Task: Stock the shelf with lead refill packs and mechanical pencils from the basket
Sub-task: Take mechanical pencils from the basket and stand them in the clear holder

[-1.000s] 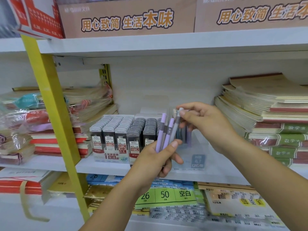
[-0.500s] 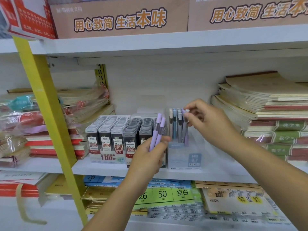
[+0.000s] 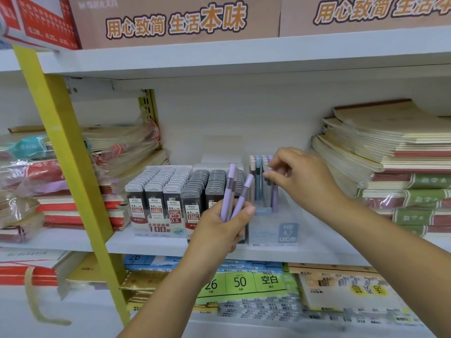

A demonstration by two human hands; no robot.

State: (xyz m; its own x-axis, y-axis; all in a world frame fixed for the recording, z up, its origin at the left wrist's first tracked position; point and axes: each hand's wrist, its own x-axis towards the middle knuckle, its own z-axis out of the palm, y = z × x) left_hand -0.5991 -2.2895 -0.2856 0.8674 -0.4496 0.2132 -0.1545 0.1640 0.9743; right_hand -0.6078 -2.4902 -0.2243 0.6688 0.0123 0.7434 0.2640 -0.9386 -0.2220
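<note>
My left hand (image 3: 219, 230) grips two purple mechanical pencils (image 3: 230, 189) upright, in front of the rows of lead refill packs (image 3: 170, 191) in their display tray on the white shelf (image 3: 151, 242). To the right stands a clear display box (image 3: 273, 230) holding several pencils upright. My right hand (image 3: 300, 176) reaches over this box and pinches the top of a purple pencil (image 3: 275, 198) that stands inside it. The basket is out of view.
Stacked notebooks (image 3: 390, 154) fill the shelf's right side and wrapped notebook bundles (image 3: 117, 147) the left. A yellow upright (image 3: 63, 152) slants across the left. Brown cardboard boxes (image 3: 175, 20) sit on the shelf above; label packs (image 3: 240, 281) lie below.
My right hand took one pencil from the bunch in my left hand, carried it right and lowered it into the clear box. My left hand now holds two pencils.
</note>
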